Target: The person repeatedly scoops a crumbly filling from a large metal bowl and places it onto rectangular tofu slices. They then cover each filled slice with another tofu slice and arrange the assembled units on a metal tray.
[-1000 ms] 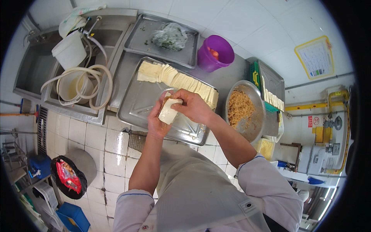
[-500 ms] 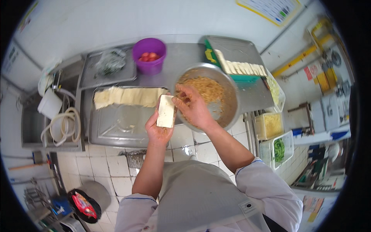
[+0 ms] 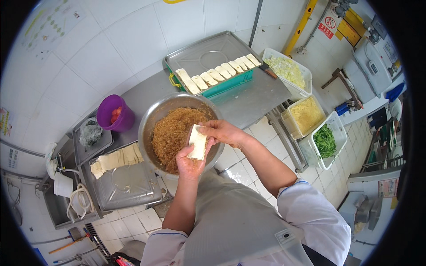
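Note:
A cream-white rectangular dough wrapper (image 3: 197, 142) lies lengthwise in my left hand (image 3: 191, 165), whose fingers cup it from below and the side. My right hand (image 3: 222, 133) pinches its upper end between thumb and fingers. Whether anything is folded inside cannot be seen. Both hands are over the right side of a large steel bowl (image 3: 143, 133), which holds a crumbly brown filling (image 3: 173, 131). On a tray at the left lies an overlapping row of pale dough sheets (image 3: 117, 159). Similar white rectangular pieces (image 3: 215, 74) line the near edge of the far tray.
The far metal tray (image 3: 208, 55) rests on a green crate (image 3: 230, 85), beside a knife (image 3: 268, 71). A purple bucket (image 3: 116, 122) of red items stands left of the bowl. White tubs at the right hold pale shreds (image 3: 286, 71), yellow shreds (image 3: 306, 116) and chopped greens (image 3: 325, 141).
My view has swung toward the right, and the bowl is now under my hands. My right hand has moved from beside the wrapper onto its upper end. My left hand still holds it.

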The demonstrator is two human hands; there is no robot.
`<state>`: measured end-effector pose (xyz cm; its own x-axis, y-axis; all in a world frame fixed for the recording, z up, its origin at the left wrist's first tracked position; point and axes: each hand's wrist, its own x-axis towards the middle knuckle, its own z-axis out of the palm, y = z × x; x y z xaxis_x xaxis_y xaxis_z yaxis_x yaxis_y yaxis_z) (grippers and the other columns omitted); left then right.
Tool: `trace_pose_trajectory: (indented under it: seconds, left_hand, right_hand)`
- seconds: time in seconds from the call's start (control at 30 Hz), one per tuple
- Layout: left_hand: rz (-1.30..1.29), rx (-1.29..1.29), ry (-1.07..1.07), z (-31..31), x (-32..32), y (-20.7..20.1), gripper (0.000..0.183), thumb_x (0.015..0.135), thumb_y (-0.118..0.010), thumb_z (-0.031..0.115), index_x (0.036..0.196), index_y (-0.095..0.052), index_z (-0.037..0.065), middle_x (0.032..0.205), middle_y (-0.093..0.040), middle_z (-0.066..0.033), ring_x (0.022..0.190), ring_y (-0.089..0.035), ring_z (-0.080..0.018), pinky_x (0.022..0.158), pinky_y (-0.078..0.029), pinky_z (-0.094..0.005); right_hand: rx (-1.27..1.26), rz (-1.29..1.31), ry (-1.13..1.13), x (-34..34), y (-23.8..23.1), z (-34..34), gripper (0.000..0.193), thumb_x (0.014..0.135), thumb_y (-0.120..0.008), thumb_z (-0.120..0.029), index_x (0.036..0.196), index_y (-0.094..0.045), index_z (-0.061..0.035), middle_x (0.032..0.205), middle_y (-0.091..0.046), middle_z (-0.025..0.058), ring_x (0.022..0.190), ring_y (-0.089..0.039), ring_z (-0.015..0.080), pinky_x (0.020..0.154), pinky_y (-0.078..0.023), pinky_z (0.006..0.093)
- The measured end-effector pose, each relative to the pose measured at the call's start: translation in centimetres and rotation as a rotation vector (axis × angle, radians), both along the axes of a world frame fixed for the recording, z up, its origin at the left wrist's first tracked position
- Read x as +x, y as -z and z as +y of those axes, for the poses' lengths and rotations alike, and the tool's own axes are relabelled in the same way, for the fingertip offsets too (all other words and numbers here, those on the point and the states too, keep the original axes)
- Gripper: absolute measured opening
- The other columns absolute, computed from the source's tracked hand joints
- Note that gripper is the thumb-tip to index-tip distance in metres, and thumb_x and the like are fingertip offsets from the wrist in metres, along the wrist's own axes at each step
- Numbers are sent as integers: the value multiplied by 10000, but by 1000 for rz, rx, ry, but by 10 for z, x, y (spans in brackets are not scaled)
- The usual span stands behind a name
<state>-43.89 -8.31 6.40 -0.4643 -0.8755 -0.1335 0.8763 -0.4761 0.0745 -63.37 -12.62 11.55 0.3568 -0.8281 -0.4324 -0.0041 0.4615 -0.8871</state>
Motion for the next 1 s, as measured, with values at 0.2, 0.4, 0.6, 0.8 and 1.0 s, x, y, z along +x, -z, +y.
trace_pose_trajectory:
  seconds: [0.2, 0.4, 0.6, 0.8, 1.0]
  left_hand:
    - [281, -95, -91, -53, -28, -8, 836, 979, -613, 95, 1668, -167, -60, 1743, -228, -247, 1576, -302, -480, 1307, -309, -578]
    - [408, -33, -112, -79, -18, -29, 669, 1132, -469, 260, 1690, -197, 9, 1777, -205, -156, 1600, -273, -442, 1331, -236, -562]
    - [29, -16, -320, -78, 4, -24, 582, 1136, -445, 261, 1680, -324, 93, 1760, -290, -89, 1560, -373, -417, 1306, -300, -546]
    - [-206, 110, -532, -67, 18, -11, 639, 1085, -523, 254, 1682, -336, 122, 1691, -405, -80, 1516, -454, -330, 1264, -357, -519]
    - [-266, 78, -627, -60, 20, -13, 676, 1064, -546, 262, 1682, -316, 109, 1676, -402, -79, 1524, -431, -301, 1266, -328, -492]
  right_hand:
    - [8, -127, 245, -34, 45, -57, 428, 1082, -666, -409, 1207, -694, -1, 978, -699, 23, 799, -619, 91, 753, -557, 269]
    - [-84, 147, -5, -24, 105, -75, 340, 1041, -730, -335, 1089, -708, 1, 843, -679, 17, 749, -599, 95, 706, -518, 288]
    - [-195, -86, 136, 32, 87, -120, 239, 1057, -703, -237, 1145, -730, -16, 799, -652, -1, 774, -605, 102, 711, -502, 273]
    - [-763, 214, -287, 58, 12, -135, 303, 1006, -734, -257, 1191, -726, -18, 1215, -659, 136, 1028, -693, 301, 885, -577, 399]
    - [-725, 257, -564, 85, -4, -146, 317, 949, -785, -149, 1241, -710, -51, 1194, -666, 97, 980, -699, 208, 867, -581, 346]
